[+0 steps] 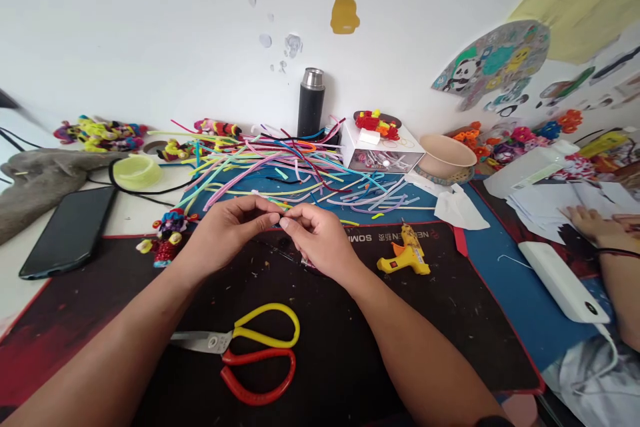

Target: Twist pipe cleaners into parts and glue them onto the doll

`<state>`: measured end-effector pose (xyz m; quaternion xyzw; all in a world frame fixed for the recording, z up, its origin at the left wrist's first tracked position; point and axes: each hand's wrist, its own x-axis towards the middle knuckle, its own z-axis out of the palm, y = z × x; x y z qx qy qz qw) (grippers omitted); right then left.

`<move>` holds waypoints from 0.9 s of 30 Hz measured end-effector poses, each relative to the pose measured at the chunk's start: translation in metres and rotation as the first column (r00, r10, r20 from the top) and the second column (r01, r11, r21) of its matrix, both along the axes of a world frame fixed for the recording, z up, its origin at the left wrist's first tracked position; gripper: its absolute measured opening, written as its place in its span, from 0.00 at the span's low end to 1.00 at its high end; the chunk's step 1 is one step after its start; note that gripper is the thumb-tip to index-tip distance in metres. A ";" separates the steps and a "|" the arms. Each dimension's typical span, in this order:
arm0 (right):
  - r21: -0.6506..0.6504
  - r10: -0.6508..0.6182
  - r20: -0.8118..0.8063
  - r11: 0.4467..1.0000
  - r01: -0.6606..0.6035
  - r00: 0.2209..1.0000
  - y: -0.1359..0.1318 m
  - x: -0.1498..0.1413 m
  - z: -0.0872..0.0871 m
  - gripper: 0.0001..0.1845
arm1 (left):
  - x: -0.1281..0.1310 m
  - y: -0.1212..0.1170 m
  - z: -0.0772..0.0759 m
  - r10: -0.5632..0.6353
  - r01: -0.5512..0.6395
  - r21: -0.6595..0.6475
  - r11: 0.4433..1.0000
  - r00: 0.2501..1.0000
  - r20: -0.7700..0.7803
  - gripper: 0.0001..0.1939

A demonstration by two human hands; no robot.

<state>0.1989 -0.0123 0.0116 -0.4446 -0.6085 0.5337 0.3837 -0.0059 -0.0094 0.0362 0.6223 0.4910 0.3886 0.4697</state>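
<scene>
My left hand [233,230] and my right hand [320,233] meet above the dark mat, thumbs and fingertips pinched together. Between the fingertips is a tiny dark piece, mostly hidden, whose kind I cannot make out. Just behind the fingers lies a long pile of coloured pipe cleaners [245,173]. Closer to me, scissors [260,340] with one yellow and one red handle lie on the mat. A yellow glue gun [406,253] rests to the right of my right hand. Left of my left hand is a small pipe-cleaner figure [167,240] in red and blue.
A black phone [70,232] lies at the left, near a pale green bowl [137,172]. Along the wall stand a black thermos [311,103], a white box [385,150] and a beige bowl [447,153]. At right, another person's hand [595,223] is beside a white power bank [563,280].
</scene>
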 end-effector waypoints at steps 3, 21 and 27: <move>-0.023 -0.004 -0.056 1.000 0.003 0.998 0.000 0.000 0.004 0.10 | -0.001 0.002 -0.001 0.084 -0.084 -0.001 0.996 0.996 0.033 0.21; -0.063 -0.053 -0.128 0.997 0.045 0.990 0.001 0.000 0.011 0.13 | -0.001 0.002 -0.005 -0.077 0.077 0.009 0.997 0.996 0.035 0.24; -0.071 -0.054 -0.117 0.996 0.046 0.992 -0.001 0.000 0.011 0.11 | -0.002 0.001 -0.004 -0.113 0.115 0.050 0.992 0.992 -0.052 0.21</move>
